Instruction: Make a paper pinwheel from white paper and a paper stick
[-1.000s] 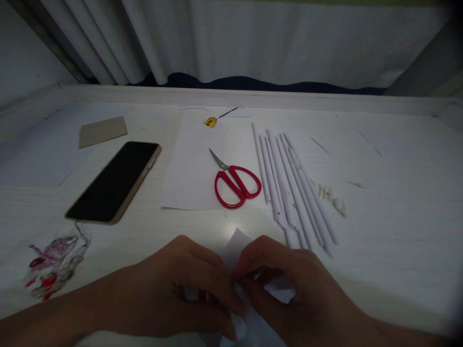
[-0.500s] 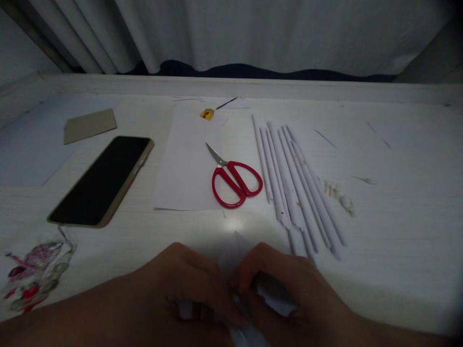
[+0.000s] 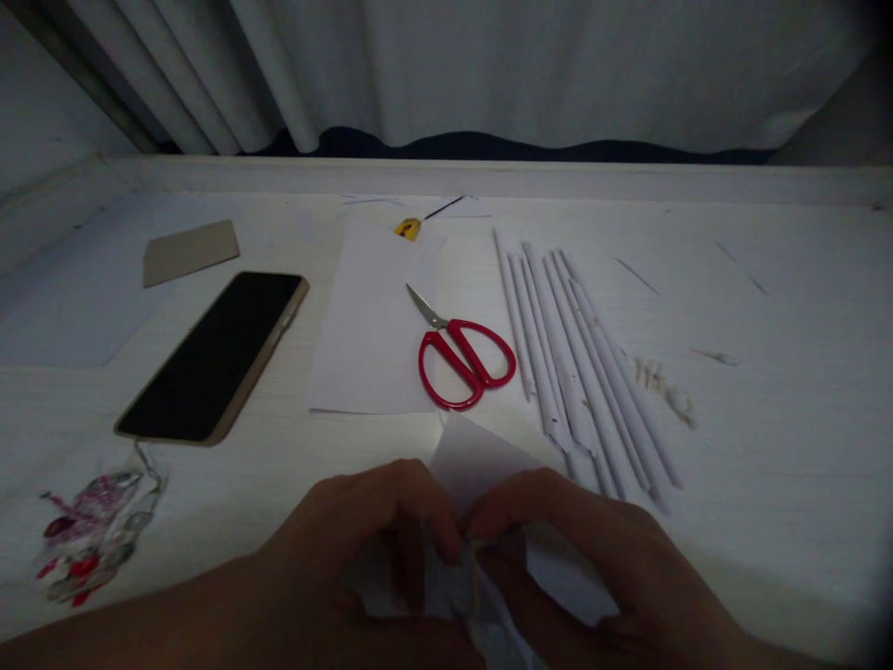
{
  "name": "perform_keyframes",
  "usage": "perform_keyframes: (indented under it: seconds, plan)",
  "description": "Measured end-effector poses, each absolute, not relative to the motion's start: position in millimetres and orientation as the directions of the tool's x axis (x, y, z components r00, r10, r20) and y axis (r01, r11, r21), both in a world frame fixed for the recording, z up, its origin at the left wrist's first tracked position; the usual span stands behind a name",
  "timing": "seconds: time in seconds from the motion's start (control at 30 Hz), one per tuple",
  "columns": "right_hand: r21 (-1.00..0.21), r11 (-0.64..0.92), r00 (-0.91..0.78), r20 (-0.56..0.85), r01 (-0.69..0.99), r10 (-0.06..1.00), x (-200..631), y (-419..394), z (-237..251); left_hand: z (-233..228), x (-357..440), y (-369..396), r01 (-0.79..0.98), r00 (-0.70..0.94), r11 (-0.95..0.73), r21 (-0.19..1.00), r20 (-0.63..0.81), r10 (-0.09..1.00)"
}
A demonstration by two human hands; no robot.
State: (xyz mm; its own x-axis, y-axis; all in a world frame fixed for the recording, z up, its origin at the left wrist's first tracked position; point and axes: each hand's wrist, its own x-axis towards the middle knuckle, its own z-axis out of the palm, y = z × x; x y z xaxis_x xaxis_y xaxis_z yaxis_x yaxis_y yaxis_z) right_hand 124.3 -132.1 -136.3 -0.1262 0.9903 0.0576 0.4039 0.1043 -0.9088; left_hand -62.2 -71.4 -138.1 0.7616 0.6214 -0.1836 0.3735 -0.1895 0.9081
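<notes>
Paper sheet (image 3: 474,456) pinched between fingers of left hand (image 3: 363,540) and right hand (image 3: 593,558), low over surface (image 3: 767,447); red scissors (image 3: 464,358) beyond.

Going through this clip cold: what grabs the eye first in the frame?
The red-handled scissors at the table's centre stand out most, lying at the edge of a white sheet. Right of them lies a row of rolled paper sticks; a dark phone lies to the left. At the near edge, the left hand and right hand pinch a piece of white paper.

We are keeping our left hand (image 3: 363,549) and right hand (image 3: 586,568) close together, fingertips curling inward and pinching.
</notes>
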Motion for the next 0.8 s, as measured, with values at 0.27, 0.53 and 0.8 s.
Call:
perform_keyframes:
  seconds: [0.27,0.53,0.8]
  plan:
    - [-0.902,0.15,-0.131,0.105,0.406,0.986,125,-129,-130,-139,-56,-66,0.311,0.777,-0.317,0.896,-0.048,0.627]
    - [-0.869,0.163,-0.22,0.064,0.467,0.973,133,-122,-136,-140,-57,-65,0.201,0.854,-0.437,0.877,0.062,0.517]
    - [-0.803,0.237,-0.224,0.132,0.546,0.966,144,-117,-127,-136,-51,-65,0.329,0.737,-0.468,0.82,0.087,0.67]
